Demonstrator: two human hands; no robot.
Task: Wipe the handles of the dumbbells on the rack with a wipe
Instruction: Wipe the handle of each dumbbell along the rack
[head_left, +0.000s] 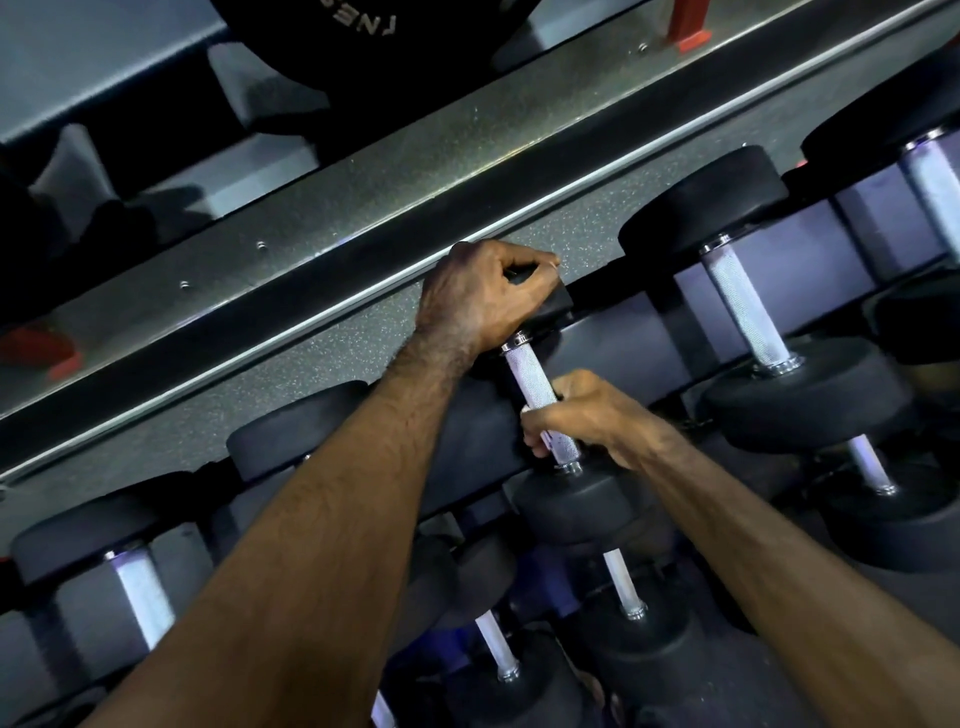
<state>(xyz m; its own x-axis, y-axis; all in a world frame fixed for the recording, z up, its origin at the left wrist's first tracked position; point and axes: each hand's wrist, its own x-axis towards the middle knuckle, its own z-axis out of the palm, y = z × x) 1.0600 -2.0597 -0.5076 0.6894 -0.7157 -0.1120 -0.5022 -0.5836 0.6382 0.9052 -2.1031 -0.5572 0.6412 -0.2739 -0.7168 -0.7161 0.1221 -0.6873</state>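
rack (322, 270): grey shelf rail, runs from 8 o'clock to 2 o'clock.
dumbbell (566, 499): centre of view, seated on the rack.
left hand (483, 296): fingers curled over the far head at 12 o'clock, steadying; advisable to keep it braced so the bar does not roll.
right hand (582, 415): fingers wrapped round the knurled handle (530, 379), pinching a pale wipe (545, 441), barely visible; best twisted full-length.
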